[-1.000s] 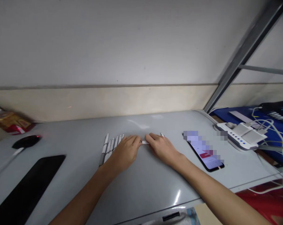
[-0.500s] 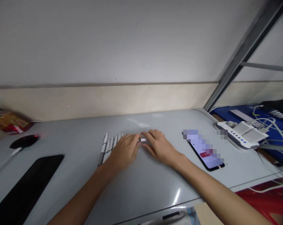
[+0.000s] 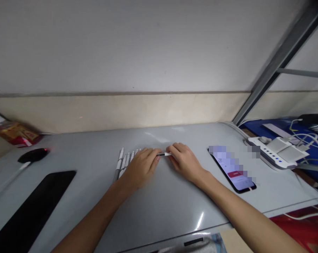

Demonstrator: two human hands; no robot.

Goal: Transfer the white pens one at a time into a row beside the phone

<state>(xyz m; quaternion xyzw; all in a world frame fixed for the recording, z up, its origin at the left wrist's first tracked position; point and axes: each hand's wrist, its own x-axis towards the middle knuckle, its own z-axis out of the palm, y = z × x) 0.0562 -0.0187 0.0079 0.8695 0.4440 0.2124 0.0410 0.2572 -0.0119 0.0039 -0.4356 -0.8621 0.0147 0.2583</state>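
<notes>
A slim pen (image 3: 167,154), white at the right end and dark toward the left, spans the gap between my hands just above the grey desk. My left hand (image 3: 144,163) pinches its left end with thumb and fingers. Closed around the white end is my right hand (image 3: 184,160), fingers bent. Whether the pen is in one piece or parted inside my fingers, I cannot tell. Several white pens (image 3: 120,161) lie side by side on the desk left of my left hand, which partly covers them.
A lit phone (image 3: 232,170) lies to the right, near a white power strip (image 3: 272,154) with plugs and cables. On the left are a black mat-like object (image 3: 35,211), a black mouse (image 3: 32,155) with a red glow, and a red-and-yellow package (image 3: 19,133). A wall stands behind the desk (image 3: 159,207).
My hands have moved slightly apart, and more of the pen, including a dark section, shows between them. The right fingers have curled in around the white end. The view has shifted slightly.
</notes>
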